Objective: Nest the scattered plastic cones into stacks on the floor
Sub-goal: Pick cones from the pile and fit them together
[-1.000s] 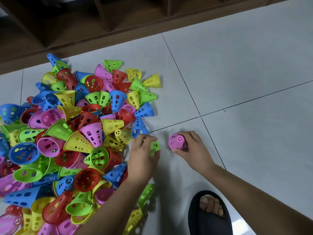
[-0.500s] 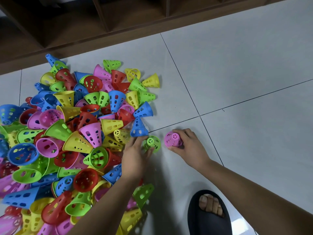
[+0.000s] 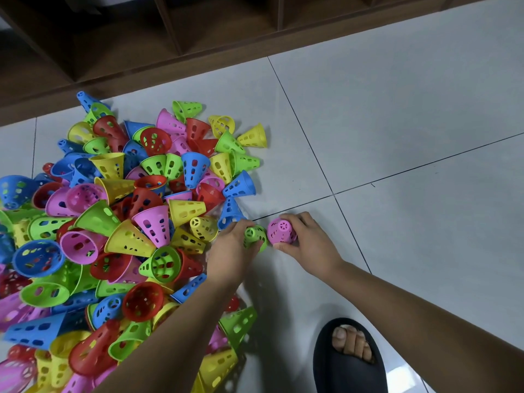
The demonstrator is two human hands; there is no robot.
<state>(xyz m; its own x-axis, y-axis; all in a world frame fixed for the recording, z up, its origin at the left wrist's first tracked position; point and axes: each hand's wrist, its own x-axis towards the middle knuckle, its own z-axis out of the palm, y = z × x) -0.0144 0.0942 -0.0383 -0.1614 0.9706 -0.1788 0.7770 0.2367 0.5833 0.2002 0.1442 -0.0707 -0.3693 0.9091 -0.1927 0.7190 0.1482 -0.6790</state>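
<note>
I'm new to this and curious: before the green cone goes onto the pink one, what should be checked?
1. Grip of left hand on green cone: ok.
2. Grip of right hand on pink cone: ok.
3. Both narrow ends face the camera: ok.
4. Cones nested: not ok, side by side.
5. Rim of pink cone flat on floor: cannot tell.
6. Bare floor for a stack: ok.

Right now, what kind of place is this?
Likely an indoor room in a home, seen at floor level: pale floor tiles with grout lines, dark wooden shelving at the floor's edge, and a foot in a black slipper.
</note>
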